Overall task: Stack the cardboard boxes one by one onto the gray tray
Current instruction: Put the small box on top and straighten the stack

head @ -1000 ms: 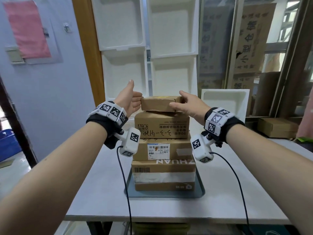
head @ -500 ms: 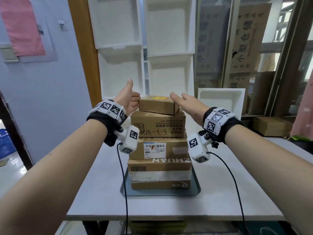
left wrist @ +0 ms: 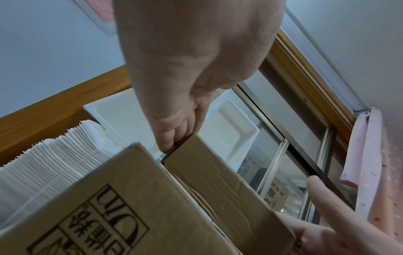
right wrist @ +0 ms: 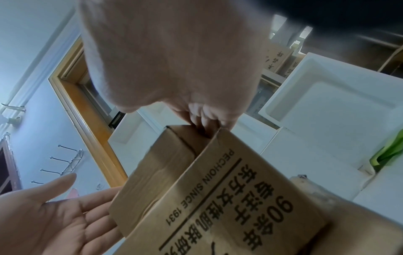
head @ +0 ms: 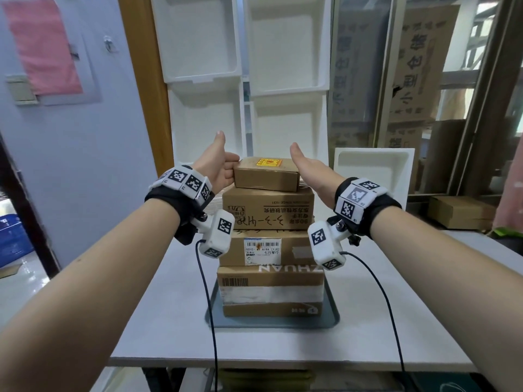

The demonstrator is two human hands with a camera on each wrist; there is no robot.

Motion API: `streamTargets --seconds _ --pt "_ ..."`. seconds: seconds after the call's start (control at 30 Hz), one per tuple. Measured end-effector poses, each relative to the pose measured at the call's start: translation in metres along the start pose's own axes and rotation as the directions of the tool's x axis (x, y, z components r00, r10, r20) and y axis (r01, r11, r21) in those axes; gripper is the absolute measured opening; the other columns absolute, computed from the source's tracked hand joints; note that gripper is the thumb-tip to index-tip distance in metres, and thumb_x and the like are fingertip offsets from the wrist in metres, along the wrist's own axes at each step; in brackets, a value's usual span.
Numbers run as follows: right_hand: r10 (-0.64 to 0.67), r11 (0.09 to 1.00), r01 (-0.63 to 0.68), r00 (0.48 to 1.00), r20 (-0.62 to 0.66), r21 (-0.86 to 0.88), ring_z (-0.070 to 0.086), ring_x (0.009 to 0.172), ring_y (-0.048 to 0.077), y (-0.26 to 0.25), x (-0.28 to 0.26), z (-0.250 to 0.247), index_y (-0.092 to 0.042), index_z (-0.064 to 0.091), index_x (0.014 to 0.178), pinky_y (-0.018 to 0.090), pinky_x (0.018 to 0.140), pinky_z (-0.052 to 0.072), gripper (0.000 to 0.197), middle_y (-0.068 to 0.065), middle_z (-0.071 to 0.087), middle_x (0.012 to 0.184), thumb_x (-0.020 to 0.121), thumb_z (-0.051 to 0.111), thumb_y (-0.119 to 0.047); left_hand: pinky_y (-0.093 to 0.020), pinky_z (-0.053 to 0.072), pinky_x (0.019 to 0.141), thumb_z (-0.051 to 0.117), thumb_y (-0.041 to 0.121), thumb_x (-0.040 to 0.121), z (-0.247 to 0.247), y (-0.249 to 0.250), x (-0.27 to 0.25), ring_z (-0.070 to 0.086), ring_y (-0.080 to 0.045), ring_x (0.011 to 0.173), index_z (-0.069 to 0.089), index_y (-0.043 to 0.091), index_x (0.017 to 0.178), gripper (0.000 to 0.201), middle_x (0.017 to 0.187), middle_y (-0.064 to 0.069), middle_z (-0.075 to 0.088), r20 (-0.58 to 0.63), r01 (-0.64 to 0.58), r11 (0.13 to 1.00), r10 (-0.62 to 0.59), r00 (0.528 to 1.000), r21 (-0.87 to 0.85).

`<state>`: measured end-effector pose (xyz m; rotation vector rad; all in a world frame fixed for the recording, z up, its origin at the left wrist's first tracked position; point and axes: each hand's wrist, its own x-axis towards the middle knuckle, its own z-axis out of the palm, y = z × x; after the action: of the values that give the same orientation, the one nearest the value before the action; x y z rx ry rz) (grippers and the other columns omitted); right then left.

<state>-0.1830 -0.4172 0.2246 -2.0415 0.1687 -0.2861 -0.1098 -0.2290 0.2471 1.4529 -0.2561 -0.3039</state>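
Note:
Several cardboard boxes stand stacked on the gray tray [head: 331, 316], largest at the bottom [head: 270, 292]. A small box with a yellow label [head: 266, 178] lies on top, on the printed box [head: 268, 210]. My left hand [head: 223, 168] presses flat against the small box's left end, thumb up. My right hand [head: 308, 168] lies flat along its right end, thumb up, fingers straight. In the left wrist view my left hand's fingertips [left wrist: 174, 139] touch the small box [left wrist: 218, 189]. In the right wrist view my right hand's fingertips [right wrist: 205, 120] reach the far corner of the small box [right wrist: 157, 172].
The gray table [head: 158, 306] carries the tray near its front edge. White foam trays [head: 203, 41] stand against the window behind the stack, and another [head: 373, 171] leans at the right. A further cardboard box [head: 458, 212] sits at the far right. A blue crate [head: 14, 236] is at the left.
My right hand has come off the small box's top and front and now lies flat along its right end. The small box has turned a little squarer on the stack. My left hand has stayed.

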Motion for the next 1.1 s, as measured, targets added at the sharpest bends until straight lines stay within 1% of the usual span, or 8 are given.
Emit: streamTargets --seconds 0.17,0.3,0.43,0.53,0.63,0.8,0.93,1.1 --pt "-0.008 1.000 0.008 1.000 -0.011 -0.014 0.029 0.151 0.029 -0.003 0.005 0.005 -0.008 0.025 0.157 0.044 0.121 0.021 0.088 0.013 0.029 0.165 0.096 0.018 -0.072 -0.040 0.024 0.116 0.015 0.065 0.094 -0.004 0.000 -0.007 0.032 -0.031 0.141 0.021 -0.005 0.148 0.088 0.153 -0.022 0.030 0.008 0.014 1.000 -0.014 1.000 0.012" --pt "-0.005 0.999 0.004 1.000 -0.009 -0.044 0.032 0.150 0.029 0.000 0.005 0.007 -0.008 0.027 0.156 0.043 0.121 0.022 0.088 0.013 0.031 0.164 0.096 0.019 -0.071 -0.038 0.027 0.113 0.016 0.065 0.095 -0.004 -0.003 -0.010 0.037 -0.029 0.138 0.023 -0.004 0.148 0.087 0.149 -0.021 0.037 -0.012 0.029 0.999 -0.028 1.000 0.037" --pt "-0.003 1.000 0.003 1.000 -0.015 -0.030 0.032 0.150 0.030 0.000 0.001 0.004 -0.010 0.027 0.157 0.043 0.120 0.022 0.087 0.012 0.030 0.164 0.096 0.019 -0.072 -0.041 0.022 0.118 0.019 0.066 0.093 -0.003 -0.006 -0.006 0.030 -0.031 0.142 0.019 -0.004 0.148 0.089 0.153 -0.022 0.029 -0.019 0.029 1.000 -0.029 0.999 0.008" --pt "0.006 1.000 -0.006 1.000 -0.011 -0.025 0.031 0.150 0.029 0.002 -0.004 0.001 -0.009 0.028 0.156 0.042 0.120 0.021 0.087 0.012 0.031 0.164 0.096 0.020 -0.071 -0.041 0.024 0.117 0.020 0.067 0.093 0.000 -0.005 -0.006 0.033 -0.031 0.140 0.017 -0.004 0.148 0.090 0.153 -0.023 0.029 -0.033 0.027 1.000 -0.028 0.999 -0.010" --pt "0.031 0.998 -0.031 1.000 -0.003 -0.055 0.031 0.150 0.029 0.002 -0.011 0.001 -0.009 0.030 0.156 0.042 0.120 0.022 0.086 0.012 0.033 0.163 0.097 0.019 -0.071 -0.038 0.028 0.115 0.019 0.067 0.093 0.007 -0.005 -0.009 0.038 -0.029 0.136 0.017 -0.005 0.149 0.090 0.150 -0.022 0.034 -0.034 0.026 1.000 -0.026 0.999 -0.003" --pt "0.021 0.999 -0.021 1.000 0.006 -0.042 0.027 0.152 0.028 0.005 -0.017 0.001 -0.010 0.026 0.157 0.042 0.121 0.020 0.083 0.011 0.027 0.166 0.099 0.017 -0.068 -0.034 0.034 0.108 0.020 0.065 0.094 0.015 -0.008 -0.015 0.044 -0.027 0.132 0.019 -0.004 0.149 0.088 0.148 -0.020 0.038 -0.032 0.017 1.000 -0.017 0.999 -0.002" --pt "0.012 0.999 -0.011 1.000 0.026 -0.040 0.026 0.153 0.027 0.009 -0.016 0.003 -0.012 0.025 0.158 0.042 0.122 0.019 0.081 0.010 0.026 0.166 0.099 0.016 -0.067 -0.037 0.029 0.115 0.023 0.067 0.093 0.013 -0.011 -0.014 0.040 -0.028 0.135 0.019 -0.003 0.149 0.090 0.150 -0.021 0.035 -0.041 0.008 1.000 -0.008 0.999 -0.004" --pt "-0.019 0.997 0.022 0.999 0.044 -0.069 0.026 0.153 0.026 0.014 -0.012 0.005 -0.014 0.025 0.159 0.040 0.122 0.018 0.081 0.009 0.027 0.166 0.098 0.015 -0.068 -0.037 0.029 0.115 0.025 0.065 0.094 0.014 -0.014 -0.017 0.043 -0.027 0.133 0.019 -0.004 0.148 0.088 0.148 -0.021 0.038 -0.046 -0.017 1.000 0.017 0.999 -0.012"
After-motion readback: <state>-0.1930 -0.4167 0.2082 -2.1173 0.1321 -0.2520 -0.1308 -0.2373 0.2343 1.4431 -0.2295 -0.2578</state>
